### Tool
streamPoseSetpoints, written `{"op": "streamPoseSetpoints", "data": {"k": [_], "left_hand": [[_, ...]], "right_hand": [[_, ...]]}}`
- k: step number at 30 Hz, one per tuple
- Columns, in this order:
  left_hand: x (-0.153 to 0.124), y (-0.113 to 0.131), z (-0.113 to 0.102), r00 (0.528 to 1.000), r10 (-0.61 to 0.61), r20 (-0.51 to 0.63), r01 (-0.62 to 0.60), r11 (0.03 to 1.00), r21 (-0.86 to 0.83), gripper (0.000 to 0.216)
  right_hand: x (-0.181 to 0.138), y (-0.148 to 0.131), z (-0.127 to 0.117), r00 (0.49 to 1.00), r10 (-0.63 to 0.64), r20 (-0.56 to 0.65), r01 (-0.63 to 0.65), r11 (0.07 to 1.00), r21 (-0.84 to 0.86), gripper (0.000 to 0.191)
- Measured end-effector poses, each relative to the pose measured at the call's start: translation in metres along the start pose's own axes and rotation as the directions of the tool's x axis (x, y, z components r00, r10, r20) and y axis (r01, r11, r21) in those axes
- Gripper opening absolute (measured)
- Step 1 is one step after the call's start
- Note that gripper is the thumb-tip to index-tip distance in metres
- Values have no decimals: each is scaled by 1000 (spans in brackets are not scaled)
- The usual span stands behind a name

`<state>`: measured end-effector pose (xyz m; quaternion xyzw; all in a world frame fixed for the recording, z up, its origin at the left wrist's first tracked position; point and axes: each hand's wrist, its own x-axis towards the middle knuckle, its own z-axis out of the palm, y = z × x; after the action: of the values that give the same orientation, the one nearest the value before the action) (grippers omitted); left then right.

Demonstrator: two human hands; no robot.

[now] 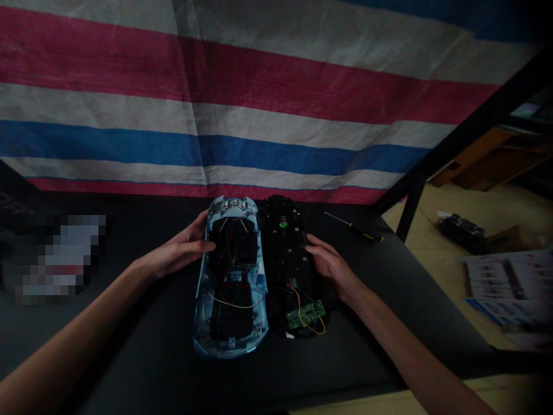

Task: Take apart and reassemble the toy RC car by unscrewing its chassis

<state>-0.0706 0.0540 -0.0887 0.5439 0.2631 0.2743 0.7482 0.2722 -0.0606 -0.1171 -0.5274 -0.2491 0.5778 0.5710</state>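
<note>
A light blue toy car body shell (230,288) lies upside down on the black table (129,346), its wires and dark inner parts showing. Beside it on the right lies the black chassis (290,259) with a green circuit board (306,314) and a yellow wire. My left hand (181,251) rests against the shell's left edge, fingers curled on its rim. My right hand (330,265) grips the chassis's right side, fingers over its edge.
A thin screwdriver (354,227) with a black and yellow handle lies at the table's back right. A striped red, white and blue tarp (259,104) hangs behind. A blurred patch sits at the left. Boxes and papers (505,282) lie on the floor to the right.
</note>
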Motion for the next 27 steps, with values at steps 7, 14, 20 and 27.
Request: {"op": "streamPoseSetpoints", "data": {"k": [7, 14, 20, 27], "left_hand": [[1, 0, 1, 1000, 15, 1, -15, 1000, 1, 88], [0, 1, 2, 1000, -10, -12, 10, 1000, -3, 91], [-1, 4, 6, 1000, 0, -7, 0, 1000, 7, 91], [-1, 4, 8, 1000, 22, 7, -22, 1000, 1, 85]], "right_hand": [[1, -2, 0, 999, 19, 31, -18, 1000, -10, 38], [2, -1, -2, 1000, 8, 14, -7, 1000, -25, 42], [0, -3, -1, 999, 30, 43, -28, 999, -30, 45], [-3, -6, 2, 998, 52, 45, -50, 998, -36, 42]]}}
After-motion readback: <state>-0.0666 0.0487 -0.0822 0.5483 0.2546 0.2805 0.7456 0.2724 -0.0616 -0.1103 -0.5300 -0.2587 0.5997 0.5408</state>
